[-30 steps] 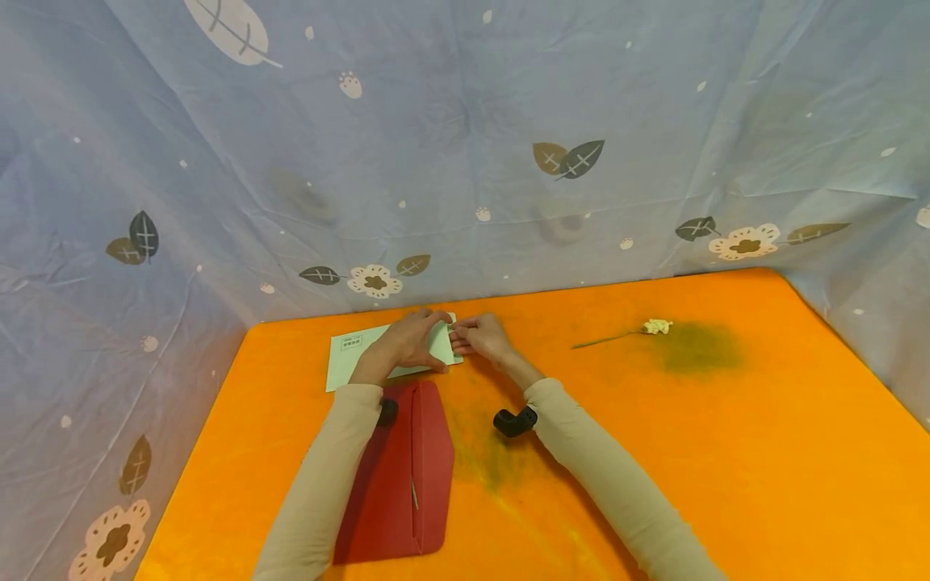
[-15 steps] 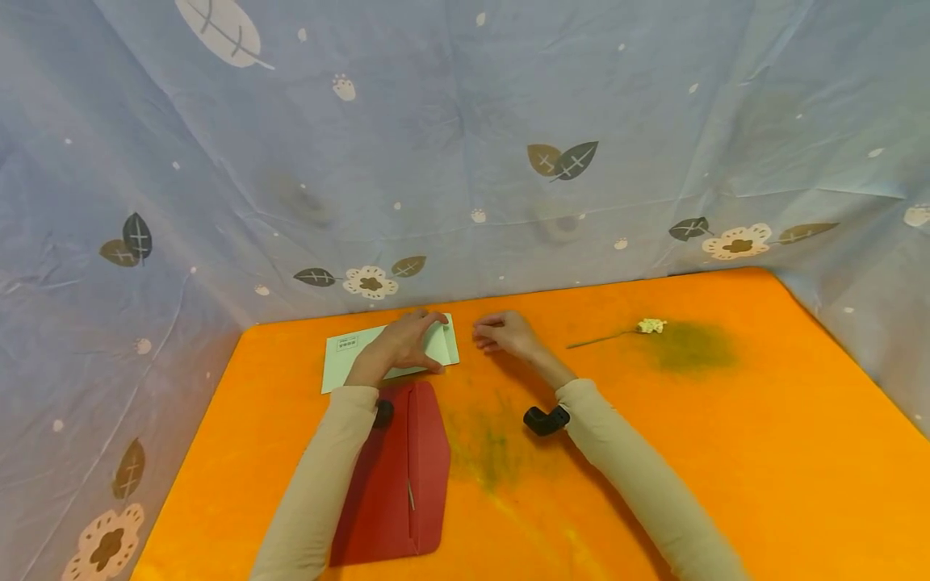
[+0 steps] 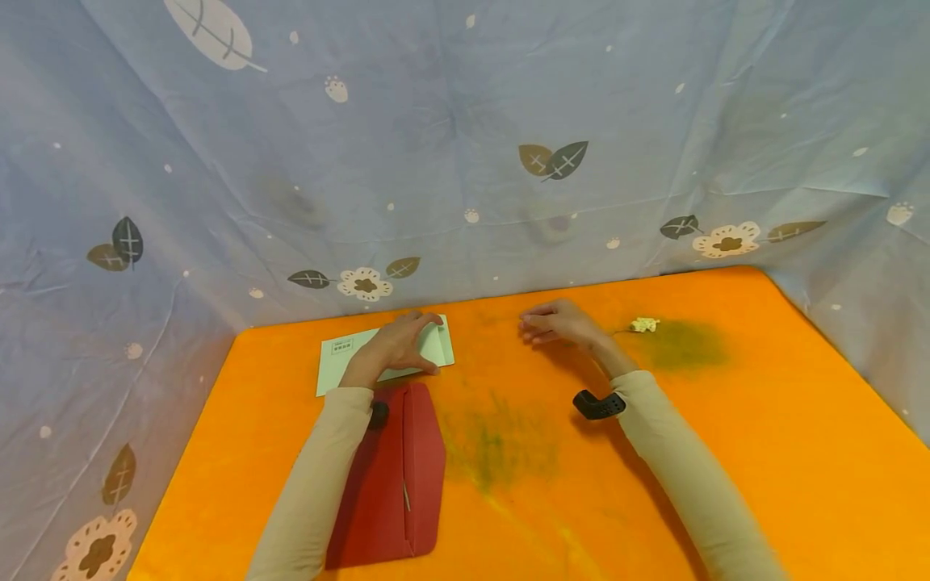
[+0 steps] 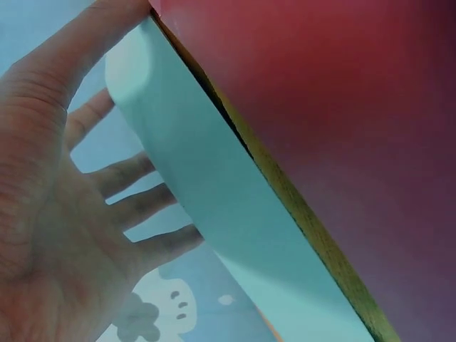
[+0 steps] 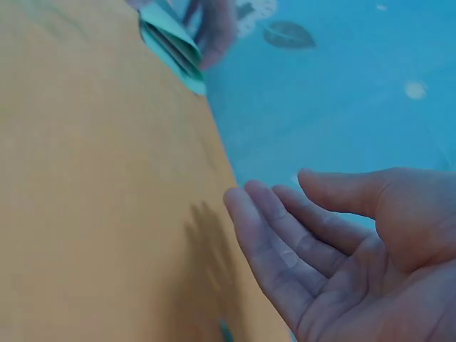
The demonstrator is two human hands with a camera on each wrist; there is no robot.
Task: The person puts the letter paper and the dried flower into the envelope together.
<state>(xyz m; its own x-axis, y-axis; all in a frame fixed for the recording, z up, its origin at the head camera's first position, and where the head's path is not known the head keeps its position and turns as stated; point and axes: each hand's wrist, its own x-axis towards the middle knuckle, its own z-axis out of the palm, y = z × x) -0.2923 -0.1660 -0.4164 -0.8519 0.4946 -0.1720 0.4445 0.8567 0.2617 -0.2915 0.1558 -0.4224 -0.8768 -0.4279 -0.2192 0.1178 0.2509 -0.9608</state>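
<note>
A pale green paper envelope [image 3: 333, 369] lies at the back left of the orange tabletop. My left hand [image 3: 395, 345] spans it, thumb along the near edge and fingers along the far edge. In the right wrist view the mouth of the envelope [image 5: 171, 41] gapes between its layers. My right hand [image 3: 570, 325] is off to the right above the table, holding nothing, its fingers loosely bent. Behind it lies a pale yellow flower [image 3: 644, 324] on a thin stem, most of the stem hidden by the hand.
A large red envelope [image 3: 425, 476] lies below the left hand, partly under the left forearm; a thin pale sliver shows in its slit. A patterned grey-blue cloth [image 3: 465, 161] walls in the back and sides of the orange table [image 3: 523, 516].
My right hand has drawn away from the green envelope's open end and moved right, toward the flower. The left hand has stayed on the envelope.
</note>
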